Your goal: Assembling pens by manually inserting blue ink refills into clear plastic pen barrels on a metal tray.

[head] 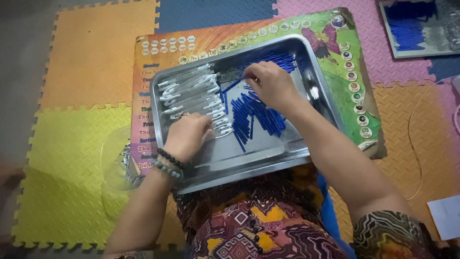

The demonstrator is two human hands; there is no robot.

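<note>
Blue tubes, thin and short, heaped loosely in the middle of a shallow metal tray, with more of them bunched at the far rim. Right hand curled over the far end of the heap, fingertips pinched on what looks like one blue tube near a small dark cluster of parts; grip partly hidden, so hard to say whether more than one is caught. Left hand resting knuckles-up at the near left of the tray, fingers bent down onto a row of white clips; impossible to tell whether anything is held beneath. Best handled by lifting a single tube clear of the heap, not dragging neighbours along, and steadying the white pieces flat meanwhile. Tray propped on the lap and on a colourful printed board, all over foam floor mats. Clear lidded tub at the left, with metallic bits inside. Second tray of blue tubes at the top right, well apart.
</note>
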